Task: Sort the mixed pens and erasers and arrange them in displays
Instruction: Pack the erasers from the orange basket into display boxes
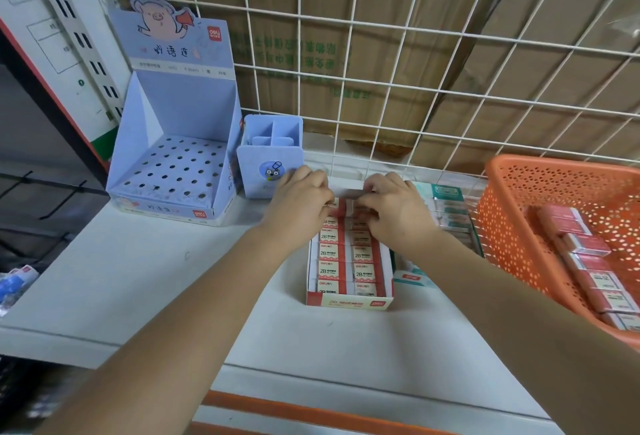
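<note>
A red and white display box [349, 303] of 2B erasers [349, 270] stands on the white shelf [173, 279], its erasers in two rows. My left hand [300, 196] and my right hand [391, 204] meet over the box's far end, fingers curled. Together they pinch an eraser [348, 193] at the back of the rows. A green and white eraser box [450, 206] stands just right of it, partly hidden by my right arm. The orange basket [540, 192] at the right holds several red eraser packs [588, 261].
An empty blue pen display [173, 144] with a perforated base stands at the back left. A small blue divided holder [268, 154] sits beside it. A white wire grid [381, 54] backs the shelf, with cardboard cartons behind.
</note>
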